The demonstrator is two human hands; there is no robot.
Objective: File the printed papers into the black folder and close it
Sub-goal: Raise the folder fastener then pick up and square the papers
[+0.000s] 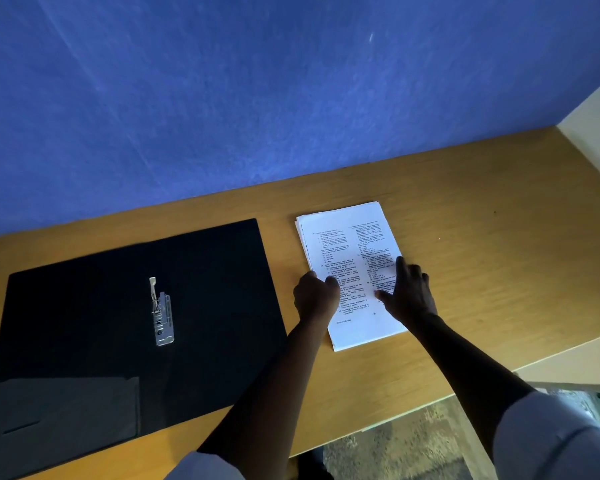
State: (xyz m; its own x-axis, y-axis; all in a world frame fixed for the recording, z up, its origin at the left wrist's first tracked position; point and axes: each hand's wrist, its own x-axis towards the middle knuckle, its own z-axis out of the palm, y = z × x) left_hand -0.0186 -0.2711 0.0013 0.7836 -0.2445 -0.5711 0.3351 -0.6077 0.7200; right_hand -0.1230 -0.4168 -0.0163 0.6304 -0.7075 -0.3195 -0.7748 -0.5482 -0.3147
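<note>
— Where do the printed papers (352,271) stand?
— In a stack on the wooden desk (482,237), just to the right of the black folder (136,323), not yet filed. The sheets touch the desk only; none has reached the folder.
— And the folder?
— It lies wide open and flat, with its metal clip mechanism (161,313) bare in the middle and an inner pocket (66,410) at the near left corner.
— What are the hands doing?
— The left hand (314,294) curls over the stack's left edge, thumb on top, seemingly gripping it. The right hand (407,292) presses down on the right side with straight, spread fingers.
— So how much is done?
— Little, I judge: the folder is opened. Lifting the stack, fixing it under the clip and closing the cover all remain.
</note>
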